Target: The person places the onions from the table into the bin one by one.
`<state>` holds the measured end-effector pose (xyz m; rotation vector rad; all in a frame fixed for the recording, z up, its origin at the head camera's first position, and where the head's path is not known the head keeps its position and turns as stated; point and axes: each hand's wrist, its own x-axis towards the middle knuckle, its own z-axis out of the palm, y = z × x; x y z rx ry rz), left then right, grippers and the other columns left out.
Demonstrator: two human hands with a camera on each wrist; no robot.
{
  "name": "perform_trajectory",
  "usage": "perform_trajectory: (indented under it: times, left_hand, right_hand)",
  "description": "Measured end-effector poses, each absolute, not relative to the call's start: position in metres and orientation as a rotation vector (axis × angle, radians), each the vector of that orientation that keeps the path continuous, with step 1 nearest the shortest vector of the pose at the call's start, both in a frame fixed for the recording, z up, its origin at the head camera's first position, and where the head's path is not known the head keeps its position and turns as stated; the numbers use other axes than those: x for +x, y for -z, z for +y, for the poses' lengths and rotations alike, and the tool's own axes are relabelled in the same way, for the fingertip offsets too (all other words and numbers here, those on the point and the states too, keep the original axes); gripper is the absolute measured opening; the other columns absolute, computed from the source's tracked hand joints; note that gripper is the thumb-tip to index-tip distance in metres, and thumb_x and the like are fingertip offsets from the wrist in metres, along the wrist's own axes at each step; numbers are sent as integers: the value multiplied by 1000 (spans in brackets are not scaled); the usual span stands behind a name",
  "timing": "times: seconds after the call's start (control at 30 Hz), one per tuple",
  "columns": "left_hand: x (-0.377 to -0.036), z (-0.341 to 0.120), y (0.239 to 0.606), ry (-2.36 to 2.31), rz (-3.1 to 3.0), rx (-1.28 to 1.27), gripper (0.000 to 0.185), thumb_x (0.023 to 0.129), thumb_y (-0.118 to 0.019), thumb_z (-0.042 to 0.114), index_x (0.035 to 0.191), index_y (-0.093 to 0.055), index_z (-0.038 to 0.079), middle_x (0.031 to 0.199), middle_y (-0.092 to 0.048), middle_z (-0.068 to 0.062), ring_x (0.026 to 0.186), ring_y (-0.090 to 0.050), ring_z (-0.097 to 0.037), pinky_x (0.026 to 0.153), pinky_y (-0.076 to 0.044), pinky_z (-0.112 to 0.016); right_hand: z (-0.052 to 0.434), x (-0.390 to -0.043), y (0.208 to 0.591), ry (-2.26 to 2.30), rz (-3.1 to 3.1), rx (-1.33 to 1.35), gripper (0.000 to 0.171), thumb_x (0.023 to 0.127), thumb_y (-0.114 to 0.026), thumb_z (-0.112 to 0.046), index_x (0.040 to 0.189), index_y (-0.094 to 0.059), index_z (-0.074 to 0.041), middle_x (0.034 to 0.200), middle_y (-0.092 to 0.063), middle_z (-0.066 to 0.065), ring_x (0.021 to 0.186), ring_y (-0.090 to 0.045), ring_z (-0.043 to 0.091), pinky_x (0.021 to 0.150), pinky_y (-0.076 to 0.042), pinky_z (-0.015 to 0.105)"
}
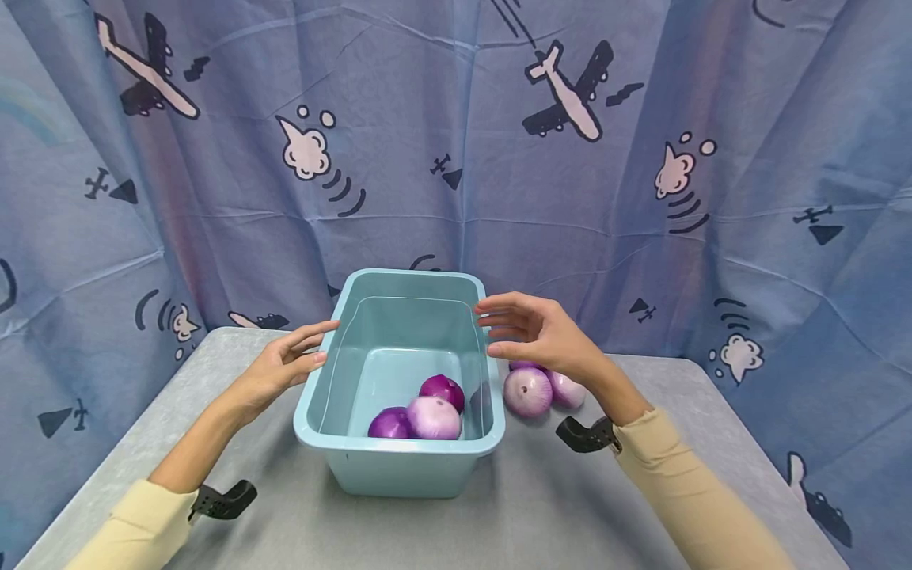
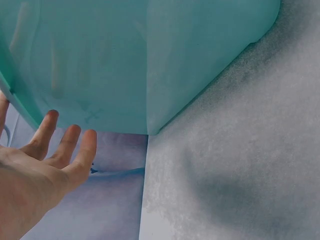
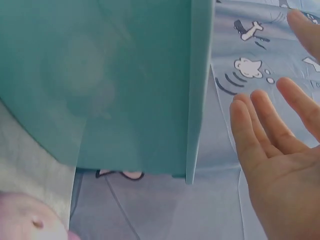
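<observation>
Left hand [image 1: 281, 368] and right hand [image 1: 537, 332] flank the teal bin [image 1: 399, 463], fingers straight and spread, gripping nothing; onions [image 1: 427, 412] inside.

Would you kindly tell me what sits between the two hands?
The light blue bin sits between the left hand and the right hand, with three purple onions inside; the head view shows it.

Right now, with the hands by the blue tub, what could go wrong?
The onions in the tub sit at its near end, so the tub might tip toward the person if lifted. The right hand could knock the loose onions beside it. The left hand is open and apart from the wall, so no grip yet.
</observation>
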<state>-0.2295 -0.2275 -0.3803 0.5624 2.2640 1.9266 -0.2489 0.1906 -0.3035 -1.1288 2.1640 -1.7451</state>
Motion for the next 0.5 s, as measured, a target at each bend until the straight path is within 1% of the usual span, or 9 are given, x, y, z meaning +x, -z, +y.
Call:
perform_trajectory:
  times: [0.1,0.23,0.4,0.47,0.5]
  left_hand:
    - [-230,-228,380,-1916,2279,551,54,104,-61,18,154,-43,11,151,-42,-22,126,-53,-33,95,-49,-42]
    - [-230,-228,381,-1903,2292,549,54,104,-61,19,154,-44,12,151,-42,-21,127,-51,-35,96,-47,-44]
    - [-231,-228,381,-1904,2290,560,54,104,-60,18,154,-44,12,151,-43,-21,126,-52,-34,95,-48,-43]
    - [-230,-228,381,-1900,2293,558,54,104,-60,18,155,-44,12,151,-43,-21,126,-52,-33,96,-48,-43]
    - [-230,-228,381,-1898,2293,558,54,104,-60,18,155,-44,12,151,-43,-21,126,-52,-34,96,-47,-44]
  right_hand:
    - [200,-249,305,1757,2195,-1093,50,89,-78,1,135,-59,2,132,-61,20,122,-58,40,99,-48,46]
    - [217,-248,312,1744,2274,-1020,46,89,-78,0,131,-62,2,128,-63,22,118,-61,36,98,-49,40]
    - [238,-245,326,1737,2353,-908,42,89,-79,-3,128,-65,0,124,-66,19,114,-64,34,94,-52,38]
    - [246,-244,332,1729,2375,-879,41,90,-78,-3,128,-64,0,124,-66,17,114,-64,35,94,-52,37]
    - [251,-244,336,1723,2384,-874,41,90,-78,-4,128,-64,0,125,-65,17,115,-63,36,94,-52,36]
